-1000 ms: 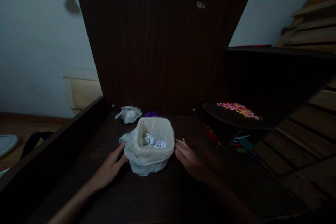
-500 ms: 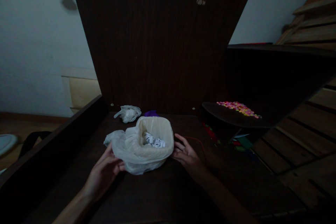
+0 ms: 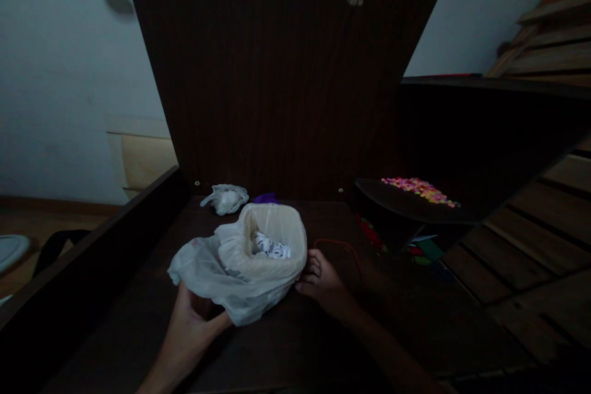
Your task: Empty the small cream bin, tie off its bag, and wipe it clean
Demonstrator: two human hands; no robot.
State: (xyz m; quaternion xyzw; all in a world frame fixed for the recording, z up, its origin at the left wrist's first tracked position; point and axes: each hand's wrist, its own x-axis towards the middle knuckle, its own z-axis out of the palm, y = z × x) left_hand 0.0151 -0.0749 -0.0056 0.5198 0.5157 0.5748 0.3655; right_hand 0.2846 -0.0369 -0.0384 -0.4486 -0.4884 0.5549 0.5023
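A small pale bin (image 3: 281, 246) stands on a dark wooden surface (image 3: 286, 338), lined with a thin plastic bag (image 3: 217, 274). Crumpled white paper (image 3: 271, 249) lies inside it. My left hand (image 3: 189, 326) is under the loose flap of the bag at the bin's near left and grips it, pulling it out to the left. My right hand (image 3: 321, 280) is curled against the bin's right side, fingers on the bag at the rim.
A crumpled plastic bag (image 3: 226, 198) and something purple (image 3: 266, 198) lie behind the bin against a tall dark panel (image 3: 286, 74). A dark tray (image 3: 415, 206) with colourful small pieces (image 3: 418, 189) stands to the right. A low wooden rail (image 3: 92, 258) borders the left; wooden slats (image 3: 545, 221) lie right.
My left hand has drawn back toward me and taken hold of the bag's flap, stretching it out to the left. My right hand has closed in on the bin's right rim.
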